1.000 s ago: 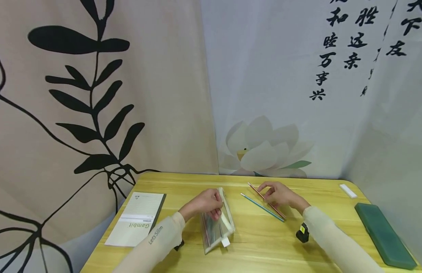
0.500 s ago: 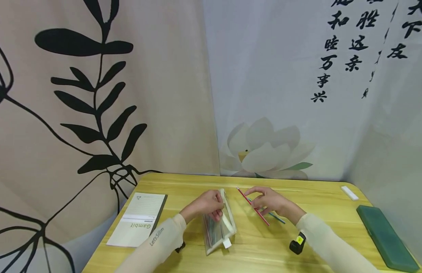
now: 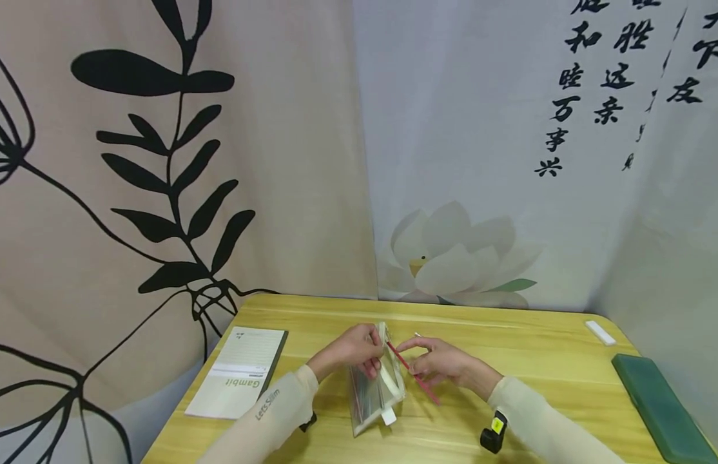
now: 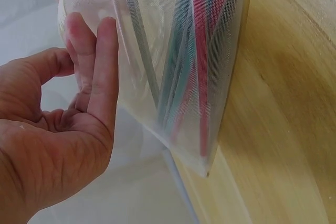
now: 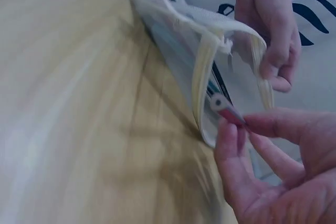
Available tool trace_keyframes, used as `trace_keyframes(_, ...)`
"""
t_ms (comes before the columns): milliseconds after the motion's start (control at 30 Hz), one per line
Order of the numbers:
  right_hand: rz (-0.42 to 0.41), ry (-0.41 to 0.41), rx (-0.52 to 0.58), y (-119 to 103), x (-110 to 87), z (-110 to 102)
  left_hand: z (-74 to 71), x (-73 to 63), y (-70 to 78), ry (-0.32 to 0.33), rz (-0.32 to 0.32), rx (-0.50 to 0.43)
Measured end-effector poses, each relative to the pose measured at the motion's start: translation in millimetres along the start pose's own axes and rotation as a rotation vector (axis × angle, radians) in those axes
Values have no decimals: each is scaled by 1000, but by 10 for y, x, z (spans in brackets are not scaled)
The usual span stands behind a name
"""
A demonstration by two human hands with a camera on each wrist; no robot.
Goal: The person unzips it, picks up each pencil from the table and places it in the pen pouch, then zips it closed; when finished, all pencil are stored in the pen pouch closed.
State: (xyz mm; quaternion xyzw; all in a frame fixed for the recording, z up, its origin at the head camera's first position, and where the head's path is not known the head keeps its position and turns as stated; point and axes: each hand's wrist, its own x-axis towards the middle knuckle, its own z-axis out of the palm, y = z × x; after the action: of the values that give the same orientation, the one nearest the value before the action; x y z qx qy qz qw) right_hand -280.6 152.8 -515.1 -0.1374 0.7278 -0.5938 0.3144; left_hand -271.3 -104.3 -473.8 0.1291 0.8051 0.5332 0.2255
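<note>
My left hand (image 3: 353, 349) pinches the edge of a see-through mesh pencil pouch (image 3: 367, 396), holding it tilted up on the table. Several red and teal pencils (image 4: 200, 72) show through the mesh in the left wrist view. Between thumb and fingertips, my right hand (image 3: 446, 364) pinches a red pencil (image 3: 430, 392), which slants toward the pouch. In the right wrist view the zipped mouth (image 5: 202, 80) gapes, and the end of the pencil is right at it. Behind the right hand only the tip of another pencil (image 3: 417, 334) shows; the rest is hidden.
On the wooden table (image 3: 318, 316), a notepad marked Gambit (image 3: 237, 372) lies to the left. At the right are a dark green case (image 3: 660, 406) and a small white block (image 3: 600, 332). A printed curtain (image 3: 301, 161) hangs behind the table.
My right hand has picked the red pencil up from beside the blue one and carried it left to the pouch. The left hand still holds the pouch in place.
</note>
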Motion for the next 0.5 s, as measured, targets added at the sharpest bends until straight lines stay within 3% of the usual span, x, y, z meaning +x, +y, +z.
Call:
trace_keyframes(233, 14, 62, 95, -18, 100, 140, 17, 10, 0, -42, 7, -22)
trace_keyframes(500, 19, 69, 149, -56, 150, 251, 41, 18, 15, -67, 7, -27)
